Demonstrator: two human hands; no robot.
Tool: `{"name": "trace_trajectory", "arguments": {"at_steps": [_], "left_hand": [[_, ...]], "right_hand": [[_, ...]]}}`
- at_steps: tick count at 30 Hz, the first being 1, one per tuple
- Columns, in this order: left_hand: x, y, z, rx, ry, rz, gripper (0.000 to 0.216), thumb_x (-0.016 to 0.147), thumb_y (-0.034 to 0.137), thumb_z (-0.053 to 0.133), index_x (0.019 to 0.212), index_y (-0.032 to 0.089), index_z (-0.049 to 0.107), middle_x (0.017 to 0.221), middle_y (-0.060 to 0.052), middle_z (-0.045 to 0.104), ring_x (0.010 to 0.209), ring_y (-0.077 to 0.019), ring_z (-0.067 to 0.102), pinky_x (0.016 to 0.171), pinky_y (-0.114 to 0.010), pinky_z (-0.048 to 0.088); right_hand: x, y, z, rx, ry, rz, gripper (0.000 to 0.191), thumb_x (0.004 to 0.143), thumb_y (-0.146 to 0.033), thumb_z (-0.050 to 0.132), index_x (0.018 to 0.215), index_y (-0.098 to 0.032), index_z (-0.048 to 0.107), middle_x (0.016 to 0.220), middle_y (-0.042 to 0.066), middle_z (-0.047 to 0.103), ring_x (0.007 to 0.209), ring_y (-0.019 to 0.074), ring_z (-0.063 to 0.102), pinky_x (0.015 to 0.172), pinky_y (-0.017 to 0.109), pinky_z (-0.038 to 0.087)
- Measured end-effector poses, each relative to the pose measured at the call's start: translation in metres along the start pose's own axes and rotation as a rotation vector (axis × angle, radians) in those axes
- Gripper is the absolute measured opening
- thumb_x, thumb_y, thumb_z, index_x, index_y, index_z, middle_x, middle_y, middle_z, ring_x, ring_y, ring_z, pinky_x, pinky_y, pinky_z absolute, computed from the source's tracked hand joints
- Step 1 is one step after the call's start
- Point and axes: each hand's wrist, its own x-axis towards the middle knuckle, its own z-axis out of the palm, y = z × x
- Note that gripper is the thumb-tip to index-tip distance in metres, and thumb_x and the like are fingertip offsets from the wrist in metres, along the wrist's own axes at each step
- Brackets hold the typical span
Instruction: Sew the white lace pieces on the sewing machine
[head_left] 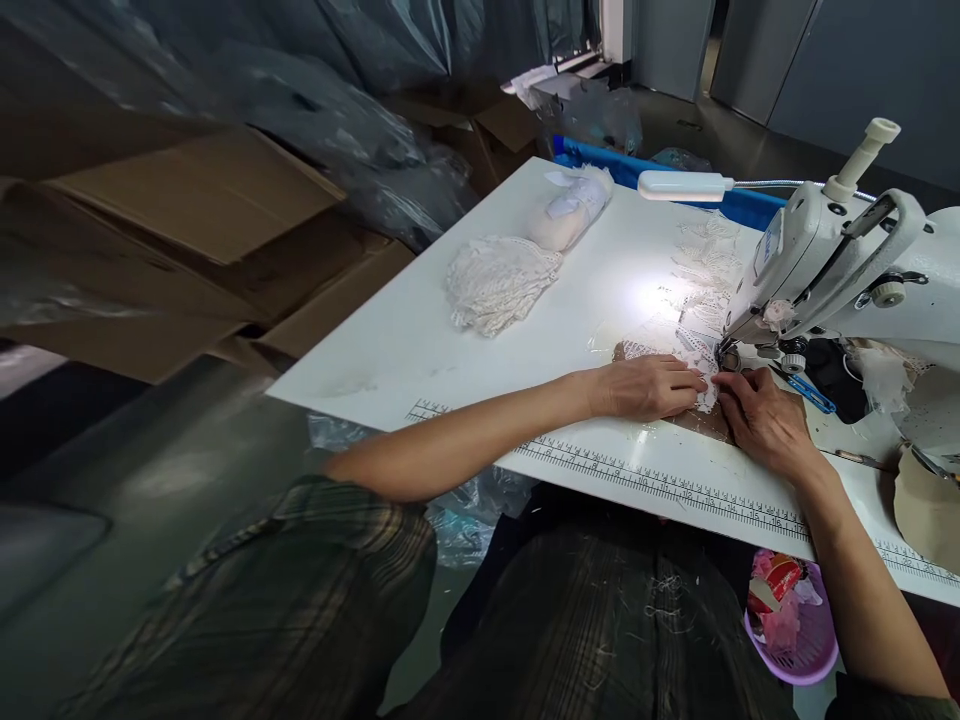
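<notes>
Lying at the presser foot [722, 352] of the sewing machine [784, 250], the white lace piece [686, 345] is apparently steadied by the loosely curled left hand [651, 387] and half-closed right hand [769, 415] along its near edge; whether it is pinched cannot be told. Stacked lace trims [502, 283] are laid leftward, likely for easy reach.

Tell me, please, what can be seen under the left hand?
White lace shows at the fingertips of the left hand and beyond its knuckles; a brown surface shows on the near side. Whatever lies directly under the palm and fingers is covered.
</notes>
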Motion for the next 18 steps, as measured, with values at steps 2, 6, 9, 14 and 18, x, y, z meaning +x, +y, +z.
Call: {"name": "trace_trajectory", "arguments": {"at_steps": [2, 6, 9, 14, 18], "left_hand": [[-0.001, -0.001, 0.003, -0.030, 0.045, -0.035, 0.015, 0.097, 0.015, 0.055, 0.091, 0.015, 0.068, 0.108, -0.009, 0.074, 0.097, -0.0169, 0.070, 0.092, -0.035, 0.059], [-0.001, -0.003, 0.005, -0.064, 0.158, -0.073, 0.018, 0.100, 0.018, 0.051, 0.104, 0.013, 0.067, 0.102, -0.009, 0.075, 0.094, -0.0155, 0.071, 0.096, -0.037, 0.058], [-0.001, -0.002, 0.004, -0.058, 0.184, -0.092, 0.019, 0.100, 0.019, 0.050, 0.103, 0.013, 0.067, 0.103, -0.009, 0.075, 0.095, -0.0154, 0.070, 0.098, -0.039, 0.057], [-0.002, 0.000, 0.006, -0.055, 0.130, -0.052, 0.018, 0.099, 0.016, 0.051, 0.096, 0.013, 0.069, 0.106, -0.010, 0.075, 0.097, -0.0151, 0.070, 0.097, -0.037, 0.057], [-0.003, 0.000, 0.007, -0.027, 0.083, -0.025, 0.020, 0.099, 0.016, 0.051, 0.094, 0.014, 0.070, 0.103, -0.009, 0.075, 0.095, -0.0160, 0.070, 0.088, -0.033, 0.060]], "right_hand": [[-0.001, 0.008, -0.003, 0.133, -0.005, -0.041, 0.042, 0.099, -0.039, 0.038, 0.133, -0.025, 0.058, 0.105, 0.012, 0.062, 0.088, 0.0230, 0.061, 0.070, 0.036, 0.052], [-0.002, 0.023, -0.005, 0.345, 0.013, -0.125, 0.042, 0.099, -0.033, 0.037, 0.135, -0.026, 0.058, 0.103, 0.009, 0.063, 0.094, 0.0211, 0.061, 0.085, 0.039, 0.052], [-0.003, 0.025, -0.002, 0.374, 0.032, -0.128, 0.041, 0.099, -0.031, 0.037, 0.130, -0.026, 0.064, 0.096, 0.008, 0.061, 0.089, 0.0197, 0.060, 0.081, 0.037, 0.053], [-0.005, 0.018, 0.001, 0.198, 0.035, -0.129, 0.041, 0.099, -0.032, 0.038, 0.129, -0.028, 0.066, 0.101, 0.010, 0.059, 0.083, 0.0187, 0.059, 0.071, 0.032, 0.051], [-0.005, 0.010, 0.002, 0.021, 0.011, -0.129, 0.042, 0.098, -0.031, 0.040, 0.132, -0.033, 0.064, 0.102, 0.011, 0.059, 0.077, 0.0184, 0.057, 0.059, 0.028, 0.045]]}}
